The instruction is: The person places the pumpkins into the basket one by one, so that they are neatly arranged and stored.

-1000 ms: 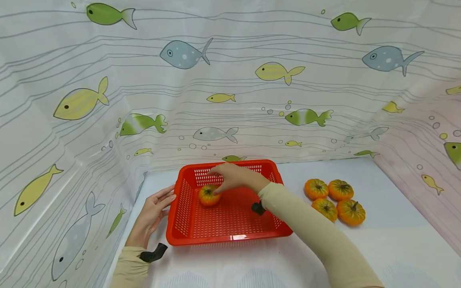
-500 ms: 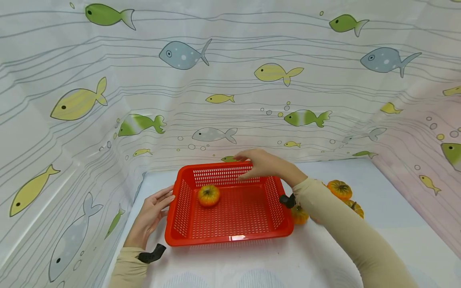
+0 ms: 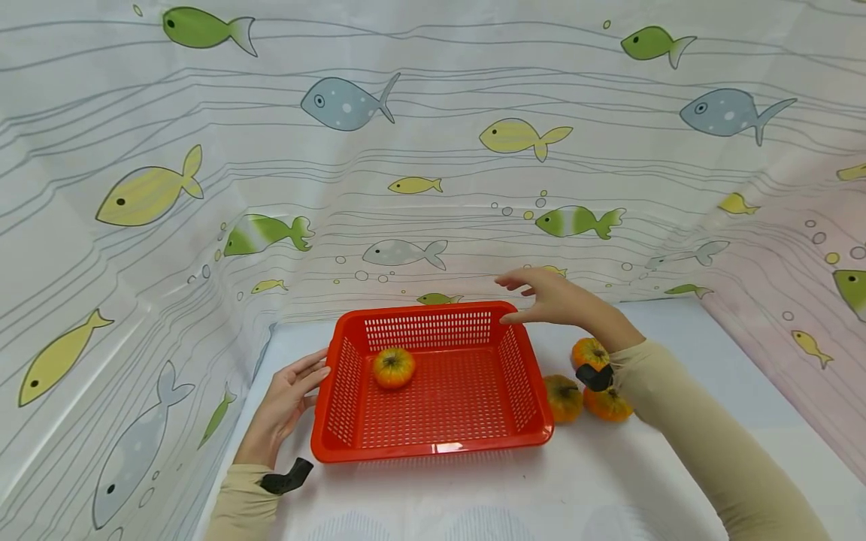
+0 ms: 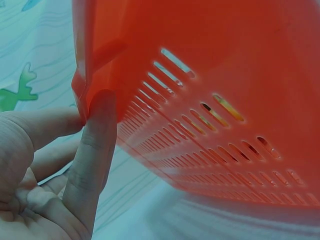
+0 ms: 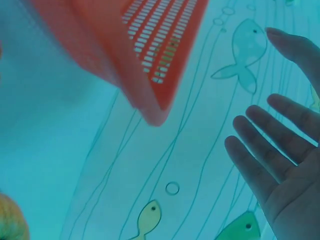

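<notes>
Work looks early: one orange pumpkin (image 3: 394, 368) inside red basket (image 3: 379, 455), left end; three visible pumpkins (image 3: 562, 400) outside, to its right (sleeve (image 3: 704, 428) may hide more). Left hand (image 3: 287, 394) pinches basket's rim; right hand (image 3: 556, 297) released, holding nothing.

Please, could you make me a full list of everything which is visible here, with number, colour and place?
Red basket: one, red, on the table, with slotted walls.
Pumpkin in the basket: one, orange-yellow, left part of the basket floor.
Pumpkins outside: three visible, orange-yellow, right of the basket; the arm may hide more.
Table: one, whitish, under the basket.
Fish-printed sheet: white with green, yellow and blue-grey fish, behind and at both sides; number of pieces unclear.
Black wrist pieces: two, black, one at each wrist.
Sleeves: two, beige, on the arms.
Left hand: one, holding the basket's left rim.
Right hand: one, near the far right corner, holding nothing.
</notes>
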A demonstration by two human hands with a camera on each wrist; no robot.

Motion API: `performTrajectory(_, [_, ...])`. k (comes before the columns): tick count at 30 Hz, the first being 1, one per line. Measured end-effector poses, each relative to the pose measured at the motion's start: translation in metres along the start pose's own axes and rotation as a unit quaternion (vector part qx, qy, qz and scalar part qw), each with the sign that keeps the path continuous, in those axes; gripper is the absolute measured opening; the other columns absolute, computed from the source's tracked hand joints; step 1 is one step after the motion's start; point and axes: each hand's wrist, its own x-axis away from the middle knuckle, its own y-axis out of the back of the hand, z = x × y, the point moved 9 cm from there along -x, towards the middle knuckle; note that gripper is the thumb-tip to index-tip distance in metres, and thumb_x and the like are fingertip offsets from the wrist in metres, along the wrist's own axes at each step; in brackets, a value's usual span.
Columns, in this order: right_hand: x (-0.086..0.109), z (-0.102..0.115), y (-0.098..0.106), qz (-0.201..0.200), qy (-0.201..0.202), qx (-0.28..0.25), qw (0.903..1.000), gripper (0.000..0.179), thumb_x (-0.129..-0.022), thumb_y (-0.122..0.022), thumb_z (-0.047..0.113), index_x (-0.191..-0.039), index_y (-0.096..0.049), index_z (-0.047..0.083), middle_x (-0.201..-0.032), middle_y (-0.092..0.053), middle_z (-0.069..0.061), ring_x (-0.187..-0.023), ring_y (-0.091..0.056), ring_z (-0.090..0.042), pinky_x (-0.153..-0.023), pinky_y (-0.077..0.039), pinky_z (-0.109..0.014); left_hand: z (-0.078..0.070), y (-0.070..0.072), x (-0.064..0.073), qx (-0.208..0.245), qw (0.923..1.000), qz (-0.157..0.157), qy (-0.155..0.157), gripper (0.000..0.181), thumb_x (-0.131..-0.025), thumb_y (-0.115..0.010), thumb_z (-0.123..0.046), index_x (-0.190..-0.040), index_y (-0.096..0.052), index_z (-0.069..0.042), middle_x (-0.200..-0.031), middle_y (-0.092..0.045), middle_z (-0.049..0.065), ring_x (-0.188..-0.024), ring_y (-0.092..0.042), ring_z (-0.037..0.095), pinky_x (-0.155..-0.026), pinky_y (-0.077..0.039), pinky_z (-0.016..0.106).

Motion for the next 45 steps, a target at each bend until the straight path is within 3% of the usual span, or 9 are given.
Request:
performTrajectory(9, [0.033, -0.035, 0.009, -0.021, -0.031, -0.006, 0.9993, 0.072, -0.083, -0.088, 0.033, -0.143, -0.058, 0.006, -0.143, -0.063, -0.013, -0.131, -0.060, -0.034, -0.106, -0.053, -0.055, -0.001, -0.001, 0.000, 0.007, 1.0000, 0.003, -0.002, 0.063, -0.103, -0.065, -0.018, -0.157, -0.038, 0.000, -0.110, -0.071, -0.014, -0.094, -0.072, 0.005, -0.073, -0.063, 0.024])
performTrajectory(17, [0.059, -0.068, 0.003, -0.019, -0.072, 0.010, 0.9972, 0.075, -0.083, -0.087, 0.041, -0.143, -0.059, 0.006, -0.144, -0.063, -0.014, -0.131, -0.059, -0.036, -0.106, -0.053, -0.056, 0.001, 0.000, 0.000, 0.004, 1.0000, 0.001, 0.002, 0.064, -0.103, -0.066, -0.019, -0.157, -0.038, -0.001, -0.110, -0.072, -0.014, -0.094, -0.072, 0.005, -0.071, -0.062, 0.024])
performTrajectory(26, [0.082, -0.100, -0.004, -0.023, -0.095, 0.016, 0.9951, 0.072, -0.085, -0.086, 0.038, -0.142, -0.059, 0.004, -0.141, -0.063, -0.020, -0.129, -0.060, -0.041, -0.104, -0.053, -0.058, 0.001, 0.000, 0.000, 0.002, 1.0000, 0.002, 0.001, 0.064, -0.103, -0.065, -0.020, -0.157, -0.039, -0.002, -0.111, -0.072, -0.015, -0.095, -0.072, 0.005, -0.073, -0.062, 0.024])
performTrajectory(36, [0.108, -0.145, -0.022, 0.021, -0.165, 0.022, 0.9858, 0.076, -0.087, -0.082, 0.041, -0.146, -0.054, 0.003, -0.144, -0.058, -0.026, -0.131, -0.055, -0.049, -0.105, -0.051, -0.062, 0.000, 0.000, 0.000, 0.004, 1.0000, 0.004, -0.004, 0.064, -0.103, -0.065, -0.019, -0.157, -0.038, 0.000, -0.111, -0.072, -0.015, -0.094, -0.072, 0.005, -0.072, -0.062, 0.024])
performTrajectory(45, [0.119, -0.172, -0.037, 0.041, -0.200, 0.008, 0.9789, 0.083, -0.086, -0.081, 0.051, -0.147, -0.053, 0.002, -0.148, -0.053, -0.030, -0.132, -0.052, -0.051, -0.106, -0.048, -0.065, 0.000, -0.001, 0.000, 0.011, 0.9999, 0.004, -0.004, 0.064, -0.103, -0.065, -0.018, -0.157, -0.038, 0.000, -0.110, -0.072, -0.013, -0.094, -0.072, 0.005, -0.073, -0.063, 0.024])
